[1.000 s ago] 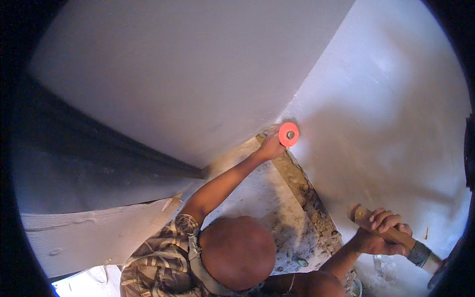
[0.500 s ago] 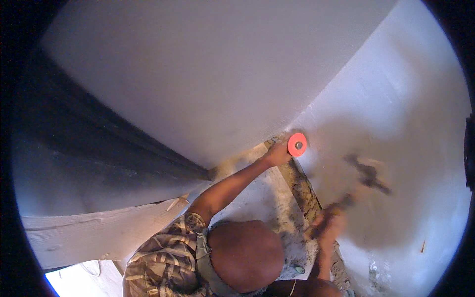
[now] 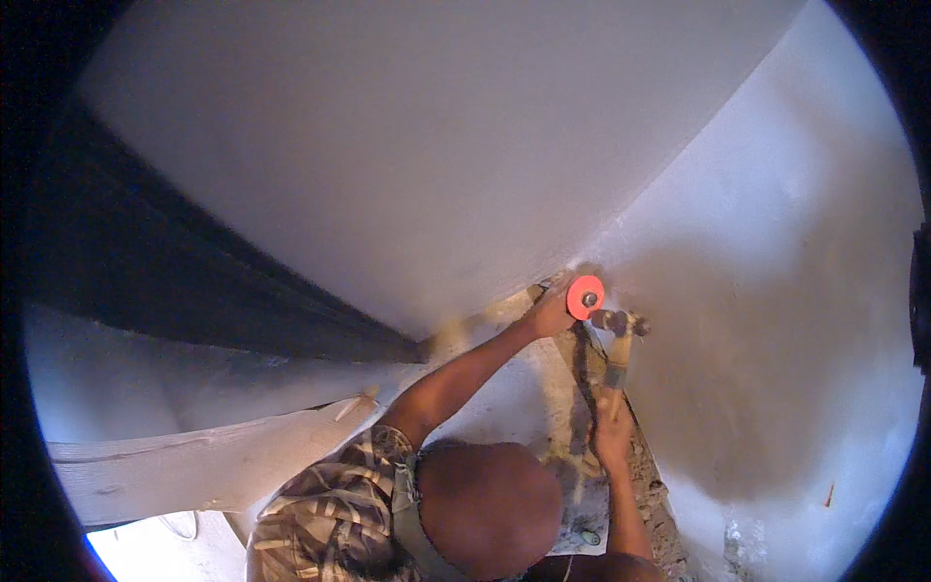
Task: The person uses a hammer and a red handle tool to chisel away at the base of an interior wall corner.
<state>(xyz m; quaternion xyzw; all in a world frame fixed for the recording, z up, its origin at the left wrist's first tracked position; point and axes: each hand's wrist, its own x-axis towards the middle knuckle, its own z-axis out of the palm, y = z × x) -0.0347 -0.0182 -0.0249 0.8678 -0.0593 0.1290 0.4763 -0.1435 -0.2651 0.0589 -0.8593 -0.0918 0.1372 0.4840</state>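
At the corner where the wall meets the lower surfaces, my left hand (image 3: 551, 314) is closed around a chisel. Its round orange-red hand guard (image 3: 578, 285) and the metal striking end in the middle face up; the blade is hidden. My right hand (image 3: 611, 432) grips a hammer (image 3: 617, 361) by its handle. The hammer's head lies just below and right of the guard, close to the striking end; I cannot tell whether they touch. Under both hands runs a rough, broken-out strip (image 3: 648, 475) of brown rubble along the foot of the right wall.
A pale wall (image 3: 388, 145) rises ahead, and another wall (image 3: 756, 388) with a grey patch stands at the right. Dark sheeting (image 3: 194, 262) and a wooden board (image 3: 194, 461) are on the left. A small green object (image 3: 590, 536) lies near the right forearm.
My right hand has swung the hammer up and leftward, from out over the right wall to beside the chisel's guard. The left hand keeps its hold, nearly in place.
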